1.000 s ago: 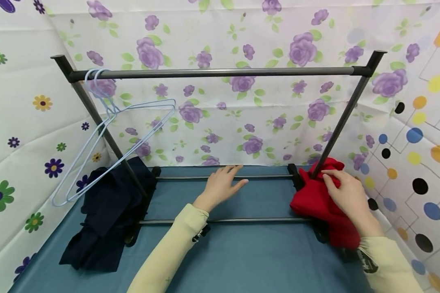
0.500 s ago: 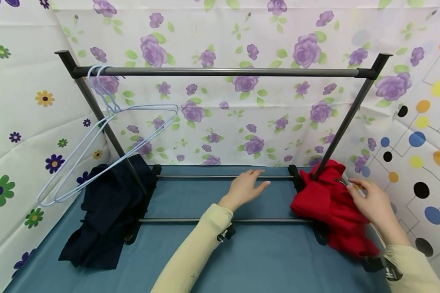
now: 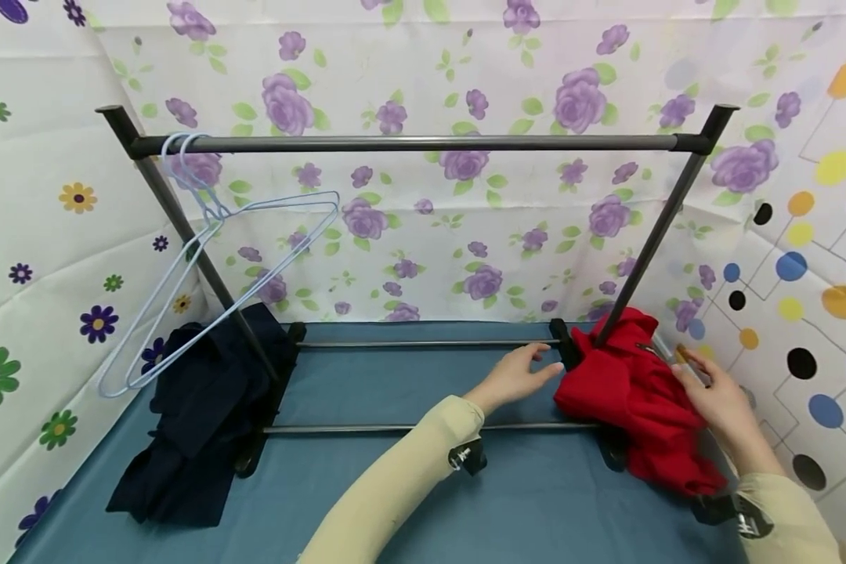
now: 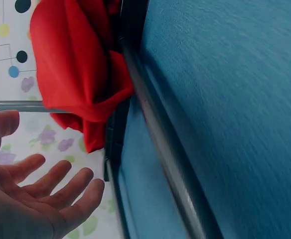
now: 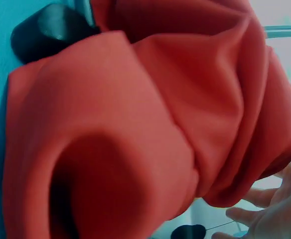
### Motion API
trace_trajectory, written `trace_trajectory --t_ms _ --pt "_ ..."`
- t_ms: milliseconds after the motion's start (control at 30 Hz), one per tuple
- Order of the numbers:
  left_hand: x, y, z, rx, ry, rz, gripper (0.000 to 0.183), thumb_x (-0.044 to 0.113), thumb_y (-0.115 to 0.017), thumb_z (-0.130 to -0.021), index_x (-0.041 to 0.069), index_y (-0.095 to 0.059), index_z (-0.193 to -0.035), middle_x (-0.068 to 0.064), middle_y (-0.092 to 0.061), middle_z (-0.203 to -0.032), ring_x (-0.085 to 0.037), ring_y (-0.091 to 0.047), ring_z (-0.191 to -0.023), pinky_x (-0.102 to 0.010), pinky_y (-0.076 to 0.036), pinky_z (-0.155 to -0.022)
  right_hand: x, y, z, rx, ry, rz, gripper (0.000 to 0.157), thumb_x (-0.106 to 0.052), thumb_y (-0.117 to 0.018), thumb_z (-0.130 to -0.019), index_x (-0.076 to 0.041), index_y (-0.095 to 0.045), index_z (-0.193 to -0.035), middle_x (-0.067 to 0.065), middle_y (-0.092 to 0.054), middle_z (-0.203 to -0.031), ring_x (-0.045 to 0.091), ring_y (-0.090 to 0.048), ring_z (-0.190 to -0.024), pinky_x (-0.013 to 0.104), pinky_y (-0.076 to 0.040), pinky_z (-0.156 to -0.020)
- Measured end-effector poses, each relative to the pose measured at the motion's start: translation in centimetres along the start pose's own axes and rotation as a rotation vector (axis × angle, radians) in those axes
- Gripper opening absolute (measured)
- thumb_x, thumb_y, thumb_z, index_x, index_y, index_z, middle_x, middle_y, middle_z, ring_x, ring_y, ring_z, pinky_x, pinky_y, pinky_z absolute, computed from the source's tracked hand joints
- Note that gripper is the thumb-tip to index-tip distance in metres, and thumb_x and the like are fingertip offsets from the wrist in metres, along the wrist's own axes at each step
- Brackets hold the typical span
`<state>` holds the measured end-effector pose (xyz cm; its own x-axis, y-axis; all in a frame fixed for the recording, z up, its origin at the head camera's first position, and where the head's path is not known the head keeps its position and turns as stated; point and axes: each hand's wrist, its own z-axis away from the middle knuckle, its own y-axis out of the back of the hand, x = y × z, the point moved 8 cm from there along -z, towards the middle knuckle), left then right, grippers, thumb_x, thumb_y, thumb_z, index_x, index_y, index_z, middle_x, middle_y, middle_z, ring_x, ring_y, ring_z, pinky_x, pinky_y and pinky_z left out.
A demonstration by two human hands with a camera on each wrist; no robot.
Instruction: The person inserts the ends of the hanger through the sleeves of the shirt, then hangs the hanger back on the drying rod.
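My right hand point(image 3: 719, 403) is beside the crumpled red garment point(image 3: 630, 392) at the foot of the rack's right post. In the right wrist view its fingers point(image 5: 270, 216) are spread behind the cloth, which hides the thumb side. My left hand point(image 3: 515, 378), fingers loosely curved and holding nothing, is over the base of the black clothes rack point(image 3: 423, 143), left of the garment. The left wrist view shows this hand point(image 4: 41, 194) palm up, apart from the red garment point(image 4: 75, 64).
Pale blue wire hangers point(image 3: 215, 223) hang at the left end of the top rail. Dark navy clothing point(image 3: 197, 423) lies around the left foot. Two thin base bars point(image 3: 423, 428) cross between the feet above a blue cloth surface point(image 3: 536, 501). Patterned sheets enclose the sides.
My left hand has moved right toward the red garment. My right hand has shifted right and down, and the garment's lower end has shifted right. The hangers swung left and back.
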<state>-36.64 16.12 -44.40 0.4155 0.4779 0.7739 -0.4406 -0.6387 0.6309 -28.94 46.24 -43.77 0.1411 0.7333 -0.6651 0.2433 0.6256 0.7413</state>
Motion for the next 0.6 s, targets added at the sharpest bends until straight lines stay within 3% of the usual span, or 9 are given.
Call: trace_trajectory --t_ms 200,400,500,600 --pt "-0.8 -1.7 0.1 -0.057 0.088 0.096 0.061 0.054 -0.052 -0.102 0.022 -0.043 -0.152 -0.007 -0.054 -0.144 -0.021 -0.060 -0.120 -0.037 -0.050 -0.096 0.6 -2.4 -0.9 -0.057 -0.002 -0.021 0.087 -0.051 -0.046 -0.103 0.007 -0.011 -0.157 0.046 -0.011 -0.152 0.066 -0.012 -0.137 0.075 -0.017 -0.106" --pt "0.1 -4.0 0.1 -0.112 0.067 0.148 0.064 0.056 -0.055 -0.099 0.022 -0.043 -0.152 0.000 -0.055 -0.143 -0.014 -0.057 -0.122 -0.033 -0.049 -0.097 1.8 -4.6 -0.7 -0.280 -0.086 -0.147 0.094 -0.058 -0.039 -0.103 0.000 0.008 -0.158 0.040 0.002 -0.157 0.061 -0.004 -0.142 0.073 -0.014 -0.109" --pt "0.4 -4.8 0.1 -0.115 0.067 0.162 0.065 0.058 -0.056 -0.098 0.023 -0.045 -0.151 0.003 -0.055 -0.142 -0.012 -0.056 -0.123 -0.032 -0.047 -0.099 2.4 -5.4 -0.1 -0.354 -0.120 -0.216 0.093 -0.060 -0.042 -0.102 -0.006 0.008 -0.160 0.038 0.004 -0.159 0.058 -0.004 -0.143 0.073 -0.017 -0.108" --pt "0.3 -5.5 0.4 -0.122 0.067 0.199 0.064 0.057 -0.057 -0.097 0.024 -0.046 -0.150 0.004 -0.056 -0.140 -0.010 -0.055 -0.123 -0.031 -0.047 -0.098 2.8 -5.9 0.4 -0.383 -0.123 -0.282 0.092 -0.056 -0.046 -0.103 -0.005 0.004 -0.160 0.035 0.002 -0.160 0.053 -0.010 -0.142 0.067 -0.027 -0.106"
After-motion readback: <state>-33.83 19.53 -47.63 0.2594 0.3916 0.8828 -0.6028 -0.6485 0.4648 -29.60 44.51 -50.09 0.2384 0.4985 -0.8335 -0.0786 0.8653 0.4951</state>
